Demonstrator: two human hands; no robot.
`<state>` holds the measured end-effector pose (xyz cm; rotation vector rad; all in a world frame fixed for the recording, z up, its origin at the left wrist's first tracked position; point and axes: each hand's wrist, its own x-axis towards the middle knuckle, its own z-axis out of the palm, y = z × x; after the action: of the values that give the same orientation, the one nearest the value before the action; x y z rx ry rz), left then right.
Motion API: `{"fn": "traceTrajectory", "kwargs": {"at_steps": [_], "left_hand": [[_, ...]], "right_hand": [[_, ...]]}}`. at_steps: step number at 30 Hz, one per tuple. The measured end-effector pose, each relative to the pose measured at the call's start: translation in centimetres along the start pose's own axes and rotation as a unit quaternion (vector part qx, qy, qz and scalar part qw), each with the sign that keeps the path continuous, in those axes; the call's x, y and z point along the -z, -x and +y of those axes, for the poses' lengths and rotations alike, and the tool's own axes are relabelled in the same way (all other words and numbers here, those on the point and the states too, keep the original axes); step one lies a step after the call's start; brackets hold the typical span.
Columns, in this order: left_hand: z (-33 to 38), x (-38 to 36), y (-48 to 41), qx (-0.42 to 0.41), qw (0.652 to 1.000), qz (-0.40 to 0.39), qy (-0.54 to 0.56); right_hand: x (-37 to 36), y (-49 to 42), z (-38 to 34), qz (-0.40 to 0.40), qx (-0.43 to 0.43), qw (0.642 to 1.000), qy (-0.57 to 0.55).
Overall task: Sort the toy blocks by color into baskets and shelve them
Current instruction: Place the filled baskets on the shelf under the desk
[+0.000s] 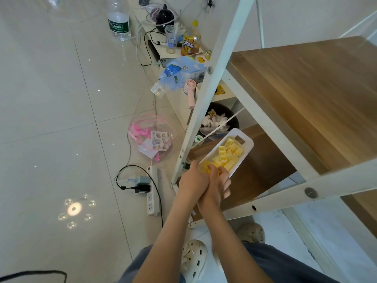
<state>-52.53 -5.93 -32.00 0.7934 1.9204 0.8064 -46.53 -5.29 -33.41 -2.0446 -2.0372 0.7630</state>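
Low wooden shelf [265, 170], shelving step: left hand [192, 180] and right hand [219, 181] grip the near end of the basket [247, 147] of yellow blocks [228, 154]. Next, probably slide it in level

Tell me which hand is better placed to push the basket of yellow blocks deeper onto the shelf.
Probably the right hand: it grips the near end of the white basket, facing the lower shelf. The left hand is crowded beside the white frame post.

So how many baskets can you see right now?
1. A white basket of yellow blocks, held at its near end by the left hand and right hand, over the lower wooden shelf. Others may be hidden under the top shelf.
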Motion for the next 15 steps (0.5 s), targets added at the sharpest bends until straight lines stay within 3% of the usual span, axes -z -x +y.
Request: {"fn": "traceTrajectory", "kwargs": {"at_steps": [7,13,15], "left_hand": [[0.2,0.1,-0.3,0.007,0.996,0.021,-0.089],[1.2,0.3,-0.3,0.044,0.985,-0.082,-0.145],[1.7,0.4,0.0,0.059,0.987,-0.079,-0.129]], "right_hand": [[-0.3,-1.3,-0.3,0.016,-0.028,0.998,0.053],[0.4,-1.4,0.4,0.051,0.005,0.985,0.162],[0.7,-0.9,0.8,0.051,0.027,0.984,0.169]]}}
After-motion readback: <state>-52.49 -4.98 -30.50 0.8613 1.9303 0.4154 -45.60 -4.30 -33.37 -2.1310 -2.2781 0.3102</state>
